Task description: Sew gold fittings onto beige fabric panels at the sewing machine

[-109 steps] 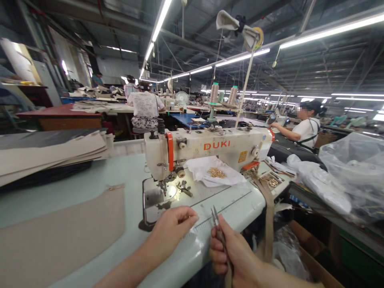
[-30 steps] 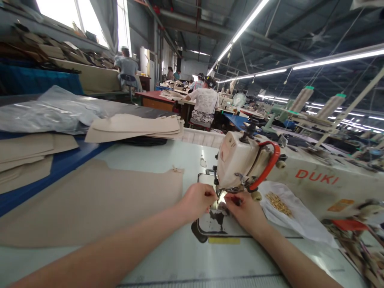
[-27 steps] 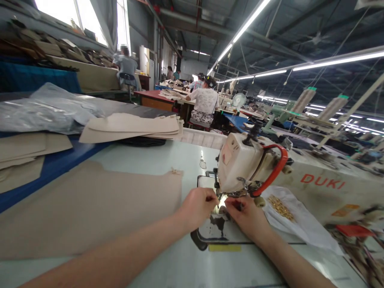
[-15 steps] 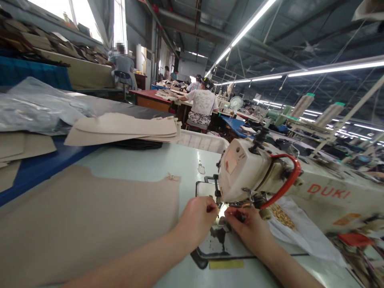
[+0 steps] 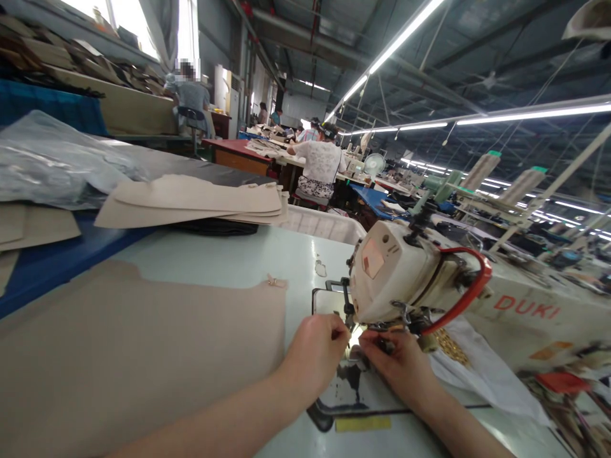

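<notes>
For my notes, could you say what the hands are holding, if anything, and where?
Cannot tell: left hand and right hand sit beneath the sewing machine.

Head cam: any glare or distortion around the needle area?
Head view: light under the sewing machine burns out a small patch between the left hand and the right hand. Wide-angle warp bends the ceiling light tube and tilts the frame. The window is overexposed.
</notes>
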Motion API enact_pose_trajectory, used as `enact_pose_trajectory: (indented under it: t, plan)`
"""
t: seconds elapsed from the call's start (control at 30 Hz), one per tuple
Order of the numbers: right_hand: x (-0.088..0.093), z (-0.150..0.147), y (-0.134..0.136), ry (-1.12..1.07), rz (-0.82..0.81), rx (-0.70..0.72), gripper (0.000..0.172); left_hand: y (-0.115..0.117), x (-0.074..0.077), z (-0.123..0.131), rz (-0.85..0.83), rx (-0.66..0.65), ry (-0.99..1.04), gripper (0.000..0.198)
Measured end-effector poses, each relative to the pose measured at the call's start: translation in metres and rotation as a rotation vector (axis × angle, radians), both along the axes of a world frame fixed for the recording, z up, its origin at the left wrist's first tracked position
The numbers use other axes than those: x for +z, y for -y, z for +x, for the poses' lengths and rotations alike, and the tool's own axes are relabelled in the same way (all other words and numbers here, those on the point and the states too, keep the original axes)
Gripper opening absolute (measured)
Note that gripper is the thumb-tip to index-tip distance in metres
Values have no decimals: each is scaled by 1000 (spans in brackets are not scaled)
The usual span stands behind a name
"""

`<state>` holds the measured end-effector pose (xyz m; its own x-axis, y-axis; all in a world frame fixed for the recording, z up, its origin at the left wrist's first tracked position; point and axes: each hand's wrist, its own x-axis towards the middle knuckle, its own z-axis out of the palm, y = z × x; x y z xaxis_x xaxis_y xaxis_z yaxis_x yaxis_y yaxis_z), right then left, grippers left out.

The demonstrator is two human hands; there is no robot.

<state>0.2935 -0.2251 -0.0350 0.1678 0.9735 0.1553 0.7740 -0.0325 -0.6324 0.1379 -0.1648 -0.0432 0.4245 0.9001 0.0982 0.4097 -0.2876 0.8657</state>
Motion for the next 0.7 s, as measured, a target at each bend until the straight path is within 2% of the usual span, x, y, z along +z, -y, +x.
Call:
enact_pose_trajectory:
  t: [0.27,0.7]
  plan:
    - [0,-2,0,-44,72,22,22,0,1,1,-32,-20,14,20]
    - [-4,8,-4,-70,31,66,22,3,2,-2,-43,-55,-24,19]
